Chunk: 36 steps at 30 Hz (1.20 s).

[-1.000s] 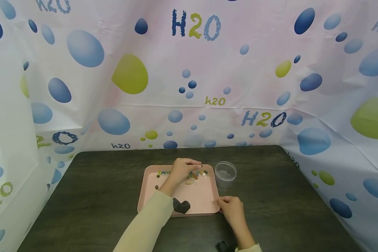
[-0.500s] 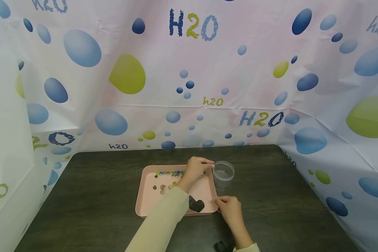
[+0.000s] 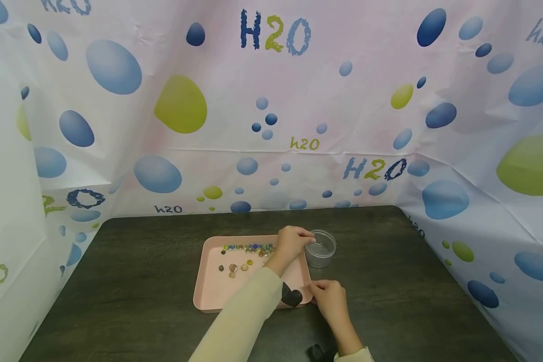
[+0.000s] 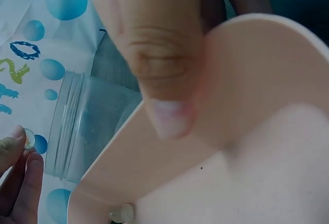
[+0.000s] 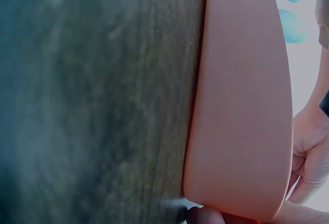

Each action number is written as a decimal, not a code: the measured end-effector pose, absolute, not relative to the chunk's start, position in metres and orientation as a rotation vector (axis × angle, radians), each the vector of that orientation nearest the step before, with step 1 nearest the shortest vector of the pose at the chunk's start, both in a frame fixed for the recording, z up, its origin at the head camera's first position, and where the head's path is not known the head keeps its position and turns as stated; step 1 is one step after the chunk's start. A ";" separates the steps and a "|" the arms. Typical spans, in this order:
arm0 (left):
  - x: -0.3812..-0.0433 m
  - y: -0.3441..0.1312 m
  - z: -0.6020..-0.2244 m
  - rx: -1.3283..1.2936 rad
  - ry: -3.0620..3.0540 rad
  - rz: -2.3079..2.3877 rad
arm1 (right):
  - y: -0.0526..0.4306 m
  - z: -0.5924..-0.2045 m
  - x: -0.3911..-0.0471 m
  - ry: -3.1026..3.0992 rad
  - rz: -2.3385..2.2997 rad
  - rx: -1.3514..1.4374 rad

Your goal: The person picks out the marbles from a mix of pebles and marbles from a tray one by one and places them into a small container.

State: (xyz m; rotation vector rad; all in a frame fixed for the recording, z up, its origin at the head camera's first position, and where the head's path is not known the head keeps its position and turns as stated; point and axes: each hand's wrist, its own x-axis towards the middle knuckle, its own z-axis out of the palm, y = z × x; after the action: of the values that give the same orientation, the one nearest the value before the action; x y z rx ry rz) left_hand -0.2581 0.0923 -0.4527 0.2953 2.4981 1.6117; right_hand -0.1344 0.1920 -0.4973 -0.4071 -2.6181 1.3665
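My left hand (image 3: pixel 293 245) reaches across the tray and hovers at the rim of a clear open jar (image 3: pixel 322 254). In the left wrist view its thumb and fingers pinch a clear glass marble (image 4: pixel 30 138). At the near right corner of the pink tray (image 3: pixel 211 289), my right hand (image 3: pixel 331 300) grips the edge. Its thumb (image 4: pixel 160 80) lies over the tray wall up close in the left wrist view. Rows of marbles (image 3: pixel 251 247) line the far side of the tray, partly hidden behind my left hand. Several bigger, flatter pieces (image 3: pixel 233 268) lie loose near the middle.
A dark wood-grain table (image 3: pixel 402 301) bears the tray and the jar, which stands against the tray's right side. Behind and at both sides hangs a white curtain (image 3: pixel 375 90) with blue and green drops. A black wrist camera (image 3: pixel 291 295) hangs under my left wrist, over the tray.
My left hand has moved right, from over the tray's far marbles to the jar's rim. More of the marble rows show now. The right hand keeps its grip on the tray corner.
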 end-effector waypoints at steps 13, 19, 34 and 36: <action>-0.263 0.068 -0.457 0.317 2.525 1.671 | 0.190 -0.497 -0.135 -2.603 1.376 -0.427; -0.266 0.042 -0.463 0.244 2.452 1.733 | 0.191 -0.495 -0.135 -2.605 1.382 -0.440; -0.272 0.002 -0.476 0.149 2.565 1.644 | 0.190 -0.497 -0.135 -2.603 1.384 -0.445; -0.272 0.000 -0.477 0.146 2.558 1.648 | 0.190 -0.497 -0.135 -2.602 1.385 -0.445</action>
State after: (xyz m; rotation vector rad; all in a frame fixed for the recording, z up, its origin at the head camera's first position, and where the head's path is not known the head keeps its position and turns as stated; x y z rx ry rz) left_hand -0.2719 -0.0002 -0.4772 0.1457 2.5581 1.6475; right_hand -0.1352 0.1900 -0.4965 -0.4445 -2.6022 1.3847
